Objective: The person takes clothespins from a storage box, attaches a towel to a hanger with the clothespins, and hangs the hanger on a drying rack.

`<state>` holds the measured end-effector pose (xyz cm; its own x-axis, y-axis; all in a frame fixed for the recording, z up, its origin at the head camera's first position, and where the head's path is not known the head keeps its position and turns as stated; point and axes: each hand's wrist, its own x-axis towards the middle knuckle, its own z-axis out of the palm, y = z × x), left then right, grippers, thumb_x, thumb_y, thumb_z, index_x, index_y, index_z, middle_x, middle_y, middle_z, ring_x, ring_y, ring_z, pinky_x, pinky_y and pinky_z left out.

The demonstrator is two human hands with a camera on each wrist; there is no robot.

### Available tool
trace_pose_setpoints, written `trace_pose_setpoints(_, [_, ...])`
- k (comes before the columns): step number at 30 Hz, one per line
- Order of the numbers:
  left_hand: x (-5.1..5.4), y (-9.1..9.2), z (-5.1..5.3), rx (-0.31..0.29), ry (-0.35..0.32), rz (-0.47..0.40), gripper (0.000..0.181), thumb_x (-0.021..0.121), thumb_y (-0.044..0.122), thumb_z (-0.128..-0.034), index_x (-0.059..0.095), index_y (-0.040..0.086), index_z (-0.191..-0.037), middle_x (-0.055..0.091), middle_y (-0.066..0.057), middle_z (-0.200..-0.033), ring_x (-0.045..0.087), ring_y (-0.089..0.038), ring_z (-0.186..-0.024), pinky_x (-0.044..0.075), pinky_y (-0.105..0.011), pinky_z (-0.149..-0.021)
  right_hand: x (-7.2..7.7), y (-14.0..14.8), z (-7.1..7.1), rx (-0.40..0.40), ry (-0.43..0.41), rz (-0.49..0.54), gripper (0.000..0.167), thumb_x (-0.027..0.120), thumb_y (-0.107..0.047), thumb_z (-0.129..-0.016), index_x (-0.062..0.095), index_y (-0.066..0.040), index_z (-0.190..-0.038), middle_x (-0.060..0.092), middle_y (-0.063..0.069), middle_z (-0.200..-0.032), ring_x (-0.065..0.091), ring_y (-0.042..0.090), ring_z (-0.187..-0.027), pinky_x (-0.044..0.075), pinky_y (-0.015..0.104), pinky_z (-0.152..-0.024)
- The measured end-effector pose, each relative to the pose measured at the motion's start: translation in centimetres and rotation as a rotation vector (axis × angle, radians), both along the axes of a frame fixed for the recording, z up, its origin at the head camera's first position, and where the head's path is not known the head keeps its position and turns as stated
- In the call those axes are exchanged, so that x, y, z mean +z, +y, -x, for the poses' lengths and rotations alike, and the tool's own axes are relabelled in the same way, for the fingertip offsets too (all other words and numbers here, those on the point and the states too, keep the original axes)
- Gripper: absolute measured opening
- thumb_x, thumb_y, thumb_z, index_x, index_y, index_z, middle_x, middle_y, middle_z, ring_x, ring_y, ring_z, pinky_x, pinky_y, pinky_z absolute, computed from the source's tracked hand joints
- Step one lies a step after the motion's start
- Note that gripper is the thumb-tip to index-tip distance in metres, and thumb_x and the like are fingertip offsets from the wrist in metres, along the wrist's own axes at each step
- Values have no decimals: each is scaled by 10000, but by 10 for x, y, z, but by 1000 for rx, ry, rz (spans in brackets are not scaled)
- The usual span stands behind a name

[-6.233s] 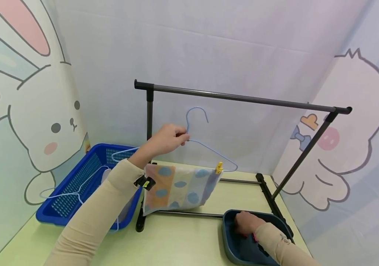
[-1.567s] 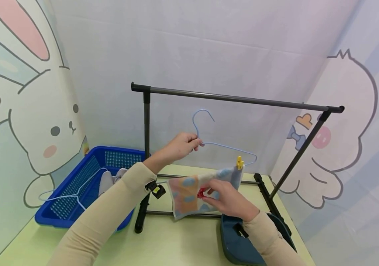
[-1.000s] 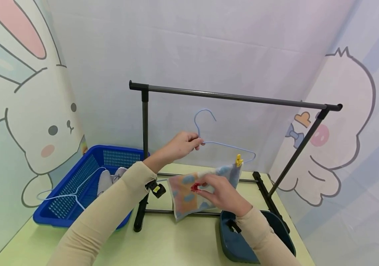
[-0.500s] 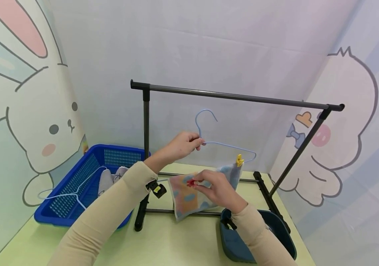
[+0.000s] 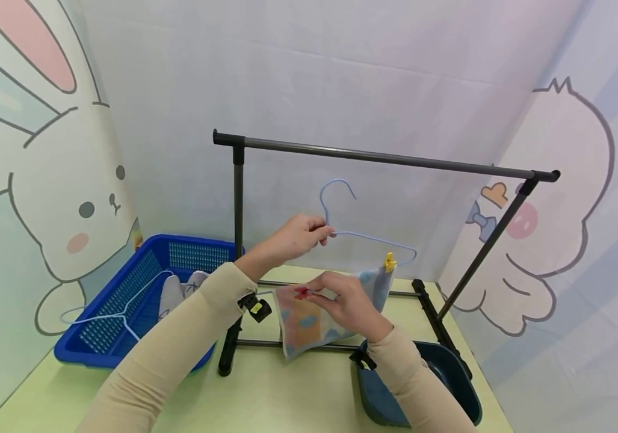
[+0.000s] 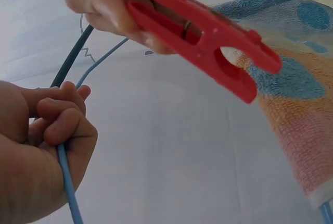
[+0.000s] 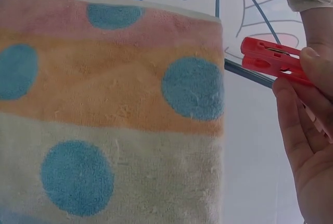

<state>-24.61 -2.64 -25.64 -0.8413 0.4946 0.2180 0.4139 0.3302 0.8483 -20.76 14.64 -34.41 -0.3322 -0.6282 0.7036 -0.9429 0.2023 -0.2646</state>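
In the head view my left hand (image 5: 299, 236) holds a light-blue wire hanger (image 5: 375, 239) at the base of its hook, below the rack's top bar. A striped, blue-spotted towel (image 5: 302, 331) hangs over the hanger's lower bar. One yellow clothespin (image 5: 389, 262) clips the towel at its right end. My right hand (image 5: 345, 302) pinches a red clothespin (image 5: 301, 293) in front of the towel's upper left part. Seen from the right wrist, the red clothespin (image 7: 268, 57) points toward the towel's edge and stands apart from it.
A black clothes rack (image 5: 384, 157) stands on the pale green table (image 5: 281, 397). At left, a blue basket (image 5: 83, 355) holds another wire hanger (image 5: 124, 316) and pale grey shoe-like items (image 5: 172, 296). A dark teal basin (image 5: 376, 394) sits at right, partly behind my right forearm.
My right hand has come out of the basin with the red clothespin and moved left and slightly up along the towel. My left hand still holds the hanger, now a little farther right.
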Motion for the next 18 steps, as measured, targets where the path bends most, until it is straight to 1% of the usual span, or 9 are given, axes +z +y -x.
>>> trace_pose_setpoints(3, [-1, 1, -1, 0, 0, 0, 262, 464, 230, -1010, 647, 61, -930, 490, -54, -685, 284, -137, -482, 272, -256, -495, 0, -3, 2, 6, 7, 14, 217, 728, 47, -783, 669, -75, -952, 670, 40, -914, 653, 144, -843, 522, 291, -695])
trace_pose_setpoints(8, [-1, 0, 0, -4, 3, -2, 258, 463, 223, -1011, 649, 56, -948, 497, -54, -698, 272, -135, -472, 259, -251, -477, 1, -8, 4, 2, 6, 13, 206, 735, 54, -772, 682, -70, -927, 674, 34, -901, 643, 119, -836, 521, 341, -640])
trace_pose_setpoints(12, [1, 0, -1, -10, 10, 2, 259, 462, 229, -1011, 648, 57, -957, 497, -52, -709, 278, -136, -476, 259, -252, -479, 3, -12, 6, 9, -3, 10, 209, 735, 71, -763, 679, -69, -909, 676, 40, -882, 644, 113, -820, 520, 325, -636])
trace_pose_setpoints(18, [2, 1, -1, -10, 7, 4, 267, 457, 226, -1013, 642, 57, -921, 472, -46, -666, 285, -135, -472, 271, -253, -488, 3, -16, 8, -23, -24, -19, 155, 724, 12, -803, 682, -85, -916, 677, 15, -898, 637, 85, -842, 517, 310, -672])
